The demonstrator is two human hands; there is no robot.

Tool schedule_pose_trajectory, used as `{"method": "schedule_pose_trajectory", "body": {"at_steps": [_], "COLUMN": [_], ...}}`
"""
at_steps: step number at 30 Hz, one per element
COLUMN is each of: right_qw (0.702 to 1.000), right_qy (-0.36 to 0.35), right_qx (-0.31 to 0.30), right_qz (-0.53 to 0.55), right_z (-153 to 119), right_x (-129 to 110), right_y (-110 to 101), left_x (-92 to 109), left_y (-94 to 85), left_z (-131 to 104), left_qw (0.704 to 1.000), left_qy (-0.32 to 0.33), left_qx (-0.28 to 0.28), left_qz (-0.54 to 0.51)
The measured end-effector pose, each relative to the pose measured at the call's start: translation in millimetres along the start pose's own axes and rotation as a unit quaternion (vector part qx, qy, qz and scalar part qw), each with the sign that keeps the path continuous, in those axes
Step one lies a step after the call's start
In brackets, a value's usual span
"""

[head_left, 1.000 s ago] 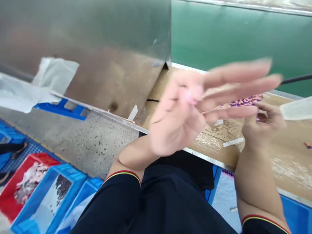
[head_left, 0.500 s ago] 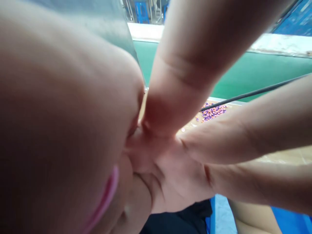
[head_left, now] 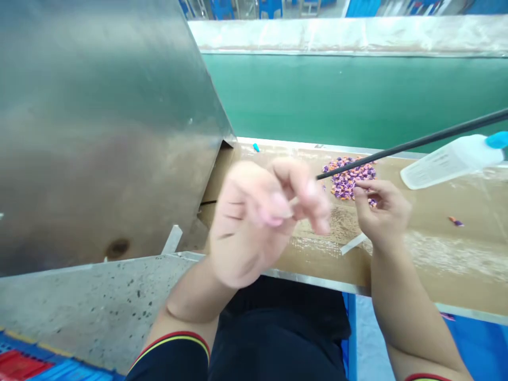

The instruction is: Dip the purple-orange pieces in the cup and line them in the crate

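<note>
My left hand [head_left: 265, 222] is raised close to the camera above the bench, palm side towards me. Its fingers are loosely bent and apart, slightly blurred, and I see nothing held in them. At the near right edge of a pile of small purple, orange and pink pieces [head_left: 349, 174], my right hand [head_left: 383, 211] has its thumb and forefinger brought together. Whatever may lie between those fingertips is too small to make out. A thin dark rod [head_left: 416, 142] slants over the pile from the right, its tip near my left fingers.
A brown-covered bench [head_left: 428, 211] bears a clear bottle [head_left: 444, 161] with a blue cap, a small blue piece [head_left: 256, 147] and a purple-orange piece [head_left: 456, 221]. Behind runs a green belt [head_left: 341, 100]. A large metal panel [head_left: 111, 132] stands at left. White tape [head_left: 353, 243] hangs near my right wrist.
A hand with spread fingers filled the view close to the camera. Now my left hand is lower and farther away, its fingers bent, and the bench and my right hand show.
</note>
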State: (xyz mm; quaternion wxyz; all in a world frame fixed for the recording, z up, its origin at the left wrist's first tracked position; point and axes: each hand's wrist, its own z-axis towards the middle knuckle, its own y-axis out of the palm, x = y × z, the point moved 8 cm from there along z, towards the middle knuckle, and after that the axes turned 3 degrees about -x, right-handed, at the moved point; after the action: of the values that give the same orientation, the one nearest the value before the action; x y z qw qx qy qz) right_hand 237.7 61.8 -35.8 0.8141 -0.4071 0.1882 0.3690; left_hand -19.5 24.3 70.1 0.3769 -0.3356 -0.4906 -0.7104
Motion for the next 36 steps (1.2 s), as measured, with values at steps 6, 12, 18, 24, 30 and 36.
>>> {"method": "schedule_pose_trajectory", "body": {"at_steps": [6, 12, 18, 24, 30, 36], "right_qw": [0.997, 0.997, 0.994, 0.994, 0.972, 0.952], "right_qy": [-0.066, -0.067, -0.082, -0.081, -0.107, -0.159], "right_qx": [0.032, -0.046, -0.067, -0.076, -0.209, -0.260], "right_qz": [0.014, 0.011, 0.017, 0.006, 0.014, -0.015], "right_z": [4, 6, 6, 6, 0, -8], "right_x": [-28, -30, -33, -34, -31, -36], "right_y": [1, 11, 12, 14, 27, 33], "left_x": [-130, -179, -185, -190, -193, -191], "left_y": [-18.4, -48.5, -55.7, -55.9, -59.4, -58.5], "left_z": [-1, -2, -9, -11, -10, -10], "left_qw": [0.976, 0.952, 0.946, 0.936, 0.934, 0.935], "left_qy": [-0.218, -0.287, -0.311, -0.333, -0.332, -0.324], "left_qx": [0.010, 0.096, 0.086, 0.096, 0.094, 0.089], "left_qz": [-0.011, -0.040, 0.016, -0.066, -0.096, -0.111]}}
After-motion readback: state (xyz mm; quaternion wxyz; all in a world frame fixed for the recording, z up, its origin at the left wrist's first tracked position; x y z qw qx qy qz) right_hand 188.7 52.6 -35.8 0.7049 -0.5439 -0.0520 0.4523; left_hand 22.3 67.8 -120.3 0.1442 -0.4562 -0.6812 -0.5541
